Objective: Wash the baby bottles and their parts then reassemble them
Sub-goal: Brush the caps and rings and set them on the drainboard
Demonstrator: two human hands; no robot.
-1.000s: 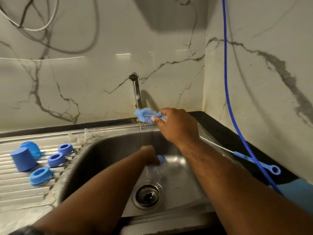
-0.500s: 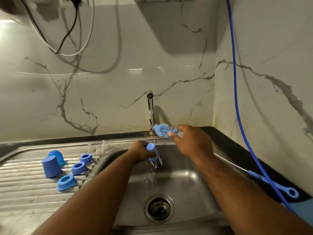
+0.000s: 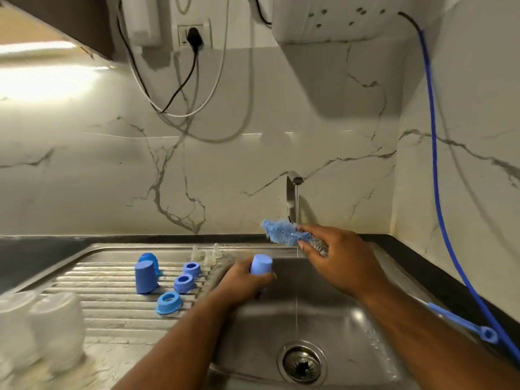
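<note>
Blue caps (image 3: 146, 277) and rings (image 3: 183, 282) stand on the drainboard (image 3: 98, 305), left. Just right of them, over the sink's (image 3: 351, 319) edge, the left hand (image 3: 242, 282) grips a cap (image 3: 261, 265), closed end tilted up-right; a short leftward reach, I'd judge. Rightmost, the right hand (image 3: 340, 257) clutches the brush (image 3: 281, 232), bristles pointing left.

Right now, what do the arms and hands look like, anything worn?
Left arm and right arm are bare, no sleeves in view. The left hand and right hand wear no gloves, and neither wrist shows a watch or band. No rings that I can see.
</note>
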